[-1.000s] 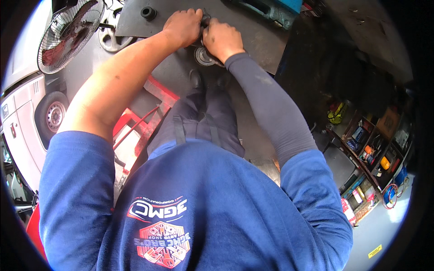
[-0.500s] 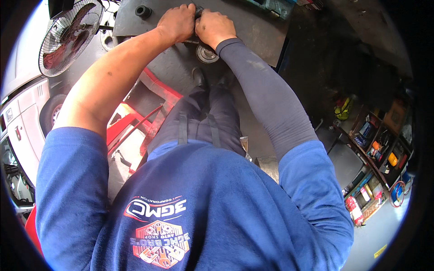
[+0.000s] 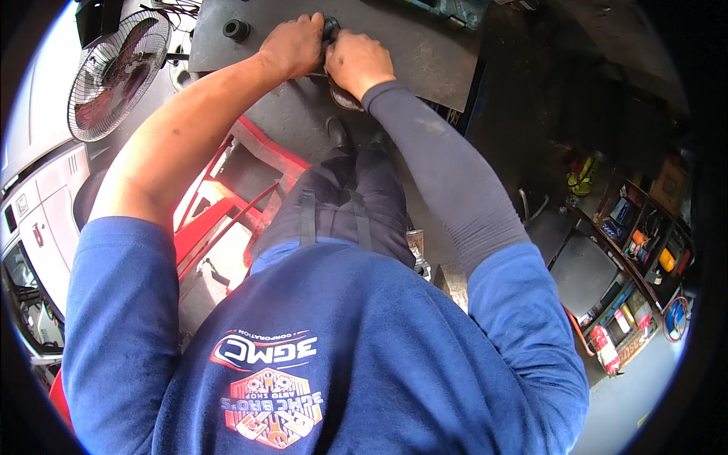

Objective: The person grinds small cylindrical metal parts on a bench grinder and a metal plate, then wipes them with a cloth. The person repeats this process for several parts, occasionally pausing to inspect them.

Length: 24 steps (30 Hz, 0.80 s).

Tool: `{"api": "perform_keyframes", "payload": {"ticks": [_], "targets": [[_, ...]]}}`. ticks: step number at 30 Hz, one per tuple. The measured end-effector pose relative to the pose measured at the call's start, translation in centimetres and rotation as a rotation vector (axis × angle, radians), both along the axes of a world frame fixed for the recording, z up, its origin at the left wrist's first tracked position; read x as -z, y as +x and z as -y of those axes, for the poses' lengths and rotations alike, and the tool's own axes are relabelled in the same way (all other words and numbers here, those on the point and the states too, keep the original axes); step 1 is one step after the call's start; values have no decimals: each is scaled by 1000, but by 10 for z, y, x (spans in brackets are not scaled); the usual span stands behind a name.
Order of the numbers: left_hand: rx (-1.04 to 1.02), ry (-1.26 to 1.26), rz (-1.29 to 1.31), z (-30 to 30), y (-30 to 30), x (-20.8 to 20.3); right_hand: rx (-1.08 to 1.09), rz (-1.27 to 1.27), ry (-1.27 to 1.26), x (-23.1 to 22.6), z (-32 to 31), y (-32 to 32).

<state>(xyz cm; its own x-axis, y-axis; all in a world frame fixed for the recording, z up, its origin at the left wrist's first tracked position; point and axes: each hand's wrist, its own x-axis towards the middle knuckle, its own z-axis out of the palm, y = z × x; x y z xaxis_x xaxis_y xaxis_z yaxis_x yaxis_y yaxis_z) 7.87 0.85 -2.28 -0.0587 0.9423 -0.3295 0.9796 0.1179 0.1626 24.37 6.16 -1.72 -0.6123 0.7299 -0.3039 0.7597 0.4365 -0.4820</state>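
At the top of the head view, both arms reach to a dark grey worktop (image 3: 425, 61). My left hand (image 3: 294, 47), on a bare forearm, is closed round a dark metal part (image 3: 331, 29). Pressed close beside it, my right hand (image 3: 358, 62), below a dark arm sleeve, grips the same part. Most of the part is hidden by the fingers, so its kind cannot be told. Under my right hand, a round metal piece (image 3: 345, 98) shows partly past the worktop's near edge. A short black hollow cylinder (image 3: 236, 30) stands left of my left hand.
A caged fan (image 3: 117, 76) and a light-coloured vehicle (image 3: 53, 220) are on the left. Red metal framework (image 3: 265, 148) lies low beside my legs. A teal case (image 3: 455, 9) rests at the worktop's back. Shelves of tools (image 3: 641, 235) stand at the right.
Both hands stay closed on the dark part and have shifted slightly. The round metal piece below has tilted, showing less of its face. The view has moved a little.
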Motion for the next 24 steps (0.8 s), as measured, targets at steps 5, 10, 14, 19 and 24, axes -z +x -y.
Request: {"api": "perform_keyframes", "payload": {"ticks": [5, 10, 14, 19, 24], "targets": [[-59, 57, 27, -2, -3, 4, -53, -13, 9, 1, -9, -7], [47, 22, -84, -4, -3, -4, -10, 32, -79, -18, 16, 24], [14, -1, -21, -7, -3, -5, 29, -10, -85, -16, 15, 20], [24, 8, -25, -6, -9, 5, -7, 17, -56, -1, -12, -15], [124, 146, -1, -7, -19, 6, -20, 19, -47, -8, -10, -13]]}}
